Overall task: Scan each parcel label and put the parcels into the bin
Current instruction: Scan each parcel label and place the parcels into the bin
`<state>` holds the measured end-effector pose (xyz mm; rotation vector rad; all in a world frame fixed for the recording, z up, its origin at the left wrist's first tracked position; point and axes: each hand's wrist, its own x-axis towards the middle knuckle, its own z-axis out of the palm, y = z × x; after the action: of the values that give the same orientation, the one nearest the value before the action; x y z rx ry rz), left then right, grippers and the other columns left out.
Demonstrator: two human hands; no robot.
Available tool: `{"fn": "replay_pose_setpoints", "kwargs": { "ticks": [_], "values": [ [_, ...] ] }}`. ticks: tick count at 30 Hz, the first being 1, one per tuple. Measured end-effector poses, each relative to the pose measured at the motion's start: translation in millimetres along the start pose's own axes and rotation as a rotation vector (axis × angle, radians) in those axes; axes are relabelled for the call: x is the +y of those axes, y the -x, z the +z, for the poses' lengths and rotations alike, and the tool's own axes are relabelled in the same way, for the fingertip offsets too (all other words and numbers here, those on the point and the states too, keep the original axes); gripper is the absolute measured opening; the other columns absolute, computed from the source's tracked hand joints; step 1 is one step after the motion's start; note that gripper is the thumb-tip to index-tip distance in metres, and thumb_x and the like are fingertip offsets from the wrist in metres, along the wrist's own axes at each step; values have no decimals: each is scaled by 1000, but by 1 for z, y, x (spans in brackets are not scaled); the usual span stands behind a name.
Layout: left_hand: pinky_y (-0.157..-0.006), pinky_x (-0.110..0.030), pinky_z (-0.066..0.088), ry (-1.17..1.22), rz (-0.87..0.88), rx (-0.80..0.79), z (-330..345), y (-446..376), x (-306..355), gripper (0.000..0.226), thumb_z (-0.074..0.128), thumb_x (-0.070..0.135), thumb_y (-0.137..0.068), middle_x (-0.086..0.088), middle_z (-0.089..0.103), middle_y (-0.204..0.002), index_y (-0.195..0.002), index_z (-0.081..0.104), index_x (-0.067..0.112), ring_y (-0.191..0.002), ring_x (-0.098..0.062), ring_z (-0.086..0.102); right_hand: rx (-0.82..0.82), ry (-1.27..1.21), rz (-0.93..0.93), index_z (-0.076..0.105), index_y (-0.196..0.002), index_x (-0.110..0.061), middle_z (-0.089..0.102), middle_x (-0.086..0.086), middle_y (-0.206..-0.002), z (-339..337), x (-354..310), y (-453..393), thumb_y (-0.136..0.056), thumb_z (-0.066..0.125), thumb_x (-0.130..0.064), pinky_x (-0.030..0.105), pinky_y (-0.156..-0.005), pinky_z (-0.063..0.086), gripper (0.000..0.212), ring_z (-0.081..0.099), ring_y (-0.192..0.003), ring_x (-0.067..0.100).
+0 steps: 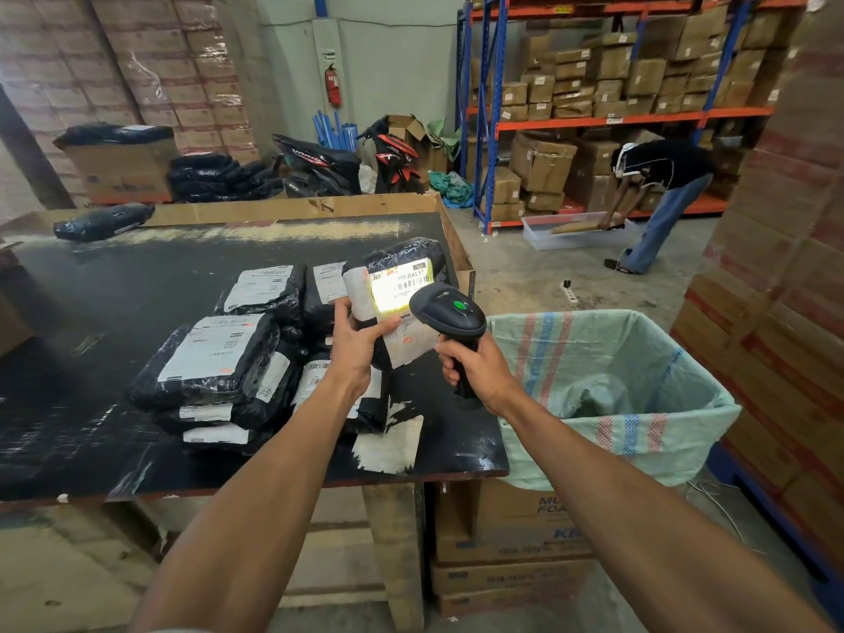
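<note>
Head view showed the left hand (354,344) curled around the lower edge of a black-wrapped parcel (397,285), thumb across its white label (401,287), holding it tilted up above the black table (137,285). The right hand (475,365) was wrapped tightly round the grip of a black barcode scanner (450,312), its head aimed at the label, which was lit bright yellow-white. A green light glowed on top of the scanner.

On the table, just left of and below the held parcel, lay a pile of parcels (224,363) in black wrap with white labels, stacked and overlapping. A further parcel (102,221) sat alone at the table's far left edge, well apart from the pile. A torn white patch (388,443) marked the table surface near its front right corner.

Right of the table, just beside its edge, stood the bin (630,390), lined with a pale green woven sack with red and blue stripes folded over its rim. Cardboard boxes (507,541) were stacked below the table's right end, under the bin.

Beyond the table stood two motorbikes (347,162), a fire extinguisher (332,84) on the wall, and orange and blue racking (593,116) loaded with cartons. Another person (657,185) bent over a shallow tray (575,228) on the floor by the racking.
</note>
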<state>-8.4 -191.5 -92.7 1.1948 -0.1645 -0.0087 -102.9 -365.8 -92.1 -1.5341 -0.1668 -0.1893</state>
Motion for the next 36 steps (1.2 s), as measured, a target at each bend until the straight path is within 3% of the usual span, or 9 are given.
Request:
{"fn": "replay_pose_setpoints", "kwargs": {
  "ticks": [6,12,19,36],
  "values": [
    [-95,-50,58,-10,-2,45,-2,-3,-2,54,81,-5,-76,-12,68,-126,-113,51,21,-118,-29,66,26,18,1,62,-66,-29,51,-2,-60,1,0,1,-88,64,-20,29,-52,42,24,46,-50,13],
    [-89,-43,60,-20,12,85,-5,-7,-3,54,81,-4,-77,-9,68,-123,-113,48,19,-117,-29,66,40,21,21,58,-70,-19,50,0,-59,2,3,0,-89,63,-15,32,-53,39,20,45,-50,15],
    [-93,-45,59,-60,32,106,-14,-13,-5,54,85,-2,-73,-9,68,-124,-105,50,24,-116,-27,66,30,17,12,57,-74,-12,50,0,-59,10,4,-6,-90,62,-13,30,-53,39,17,45,-51,15],
    [-90,-42,59,-97,19,84,-22,-25,-5,55,84,-2,-73,-8,67,-125,-108,49,23,-117,-25,65,74,29,28,61,-76,-15,52,-1,-59,15,8,-16,-87,64,-19,27,-51,42,12,47,-50,12]
  ]
}}
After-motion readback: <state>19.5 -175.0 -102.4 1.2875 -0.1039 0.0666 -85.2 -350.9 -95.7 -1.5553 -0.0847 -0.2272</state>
